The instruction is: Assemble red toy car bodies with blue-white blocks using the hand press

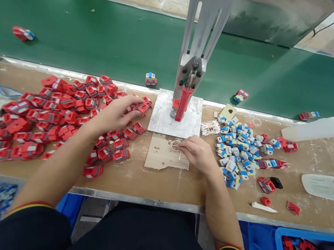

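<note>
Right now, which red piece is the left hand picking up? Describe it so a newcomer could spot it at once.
Start at the hand press standing mid-bench on its white base plate. Just left of that plate, the left hand reaches over the big red pile. Its fingers touch one red piece at the pile's right tip, nearest the plate.

At the centre of the frame the left hand reaches into the right edge of a pile of red parts spread over the left half of the workbench, its fingertips closed on one red piece. The right hand rests on a scrap of cardboard just below the hand press, pinching what looks like a small metal ring. Right of it lies a heap of blue-and-white parts. A green conveyor belt crosses the upper frame.
</note>
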Tool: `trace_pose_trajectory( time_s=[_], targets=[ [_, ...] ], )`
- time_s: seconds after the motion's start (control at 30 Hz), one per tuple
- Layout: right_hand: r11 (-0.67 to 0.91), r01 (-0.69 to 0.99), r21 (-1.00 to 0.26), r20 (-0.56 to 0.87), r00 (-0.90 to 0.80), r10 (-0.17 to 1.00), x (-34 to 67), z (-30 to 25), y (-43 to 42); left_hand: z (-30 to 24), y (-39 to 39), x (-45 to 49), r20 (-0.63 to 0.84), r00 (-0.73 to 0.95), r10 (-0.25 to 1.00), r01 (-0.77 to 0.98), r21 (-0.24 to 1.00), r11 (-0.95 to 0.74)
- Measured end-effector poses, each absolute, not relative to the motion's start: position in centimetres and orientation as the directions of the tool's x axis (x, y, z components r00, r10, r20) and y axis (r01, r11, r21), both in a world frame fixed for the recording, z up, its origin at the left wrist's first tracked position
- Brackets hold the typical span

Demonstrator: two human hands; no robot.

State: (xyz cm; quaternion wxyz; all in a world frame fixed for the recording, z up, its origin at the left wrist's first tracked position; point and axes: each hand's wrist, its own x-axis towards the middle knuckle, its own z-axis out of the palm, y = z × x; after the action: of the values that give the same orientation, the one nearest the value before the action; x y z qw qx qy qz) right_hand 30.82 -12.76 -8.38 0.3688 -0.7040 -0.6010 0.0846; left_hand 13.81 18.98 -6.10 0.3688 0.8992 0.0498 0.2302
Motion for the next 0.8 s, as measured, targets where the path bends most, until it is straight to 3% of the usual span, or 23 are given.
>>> trace_pose_trajectory(
  time_s=[0.07,0.13,0.2,0.27,0.57,0.8],
  targets=[
    [0.0,0.808,-0.59,0.38,0.278,0.882,30.4,-8.9,-12.2,-5.6,16.7,12.5,0.459,0.752,0.474,-0.208,0.847,-0.49],
    [0.01,0.829,-0.56,0.415,0.27,0.869,30.0,-9.4,-11.7,-5.7,14.3,11.9,0.385,0.697,0.604,-0.34,0.92,-0.195],
    [0.016,0.849,-0.528,0.438,0.257,0.861,29.7,-9.7,-11.4,-6.3,12.1,12.2,0.303,0.717,0.628,-0.386,0.922,-0.003],
    [0.017,0.864,-0.503,0.451,0.245,0.858,29.6,-9.8,-11.3,-7.2,10.3,13.2,0.252,0.751,0.611,-0.377,0.923,0.083],
    [0.07,0.802,-0.593,0.488,0.29,0.823,29.9,-9.1,-11.8,-9.6,7.1,14.5,0.075,0.726,0.684,-0.267,0.947,0.179],
    [0.037,0.759,-0.65,0.44,0.336,0.833,29.8,-8.5,-11.5,-10.0,6.3,14.0,0.163,0.727,0.667,-0.264,0.963,0.053]
  ],
)
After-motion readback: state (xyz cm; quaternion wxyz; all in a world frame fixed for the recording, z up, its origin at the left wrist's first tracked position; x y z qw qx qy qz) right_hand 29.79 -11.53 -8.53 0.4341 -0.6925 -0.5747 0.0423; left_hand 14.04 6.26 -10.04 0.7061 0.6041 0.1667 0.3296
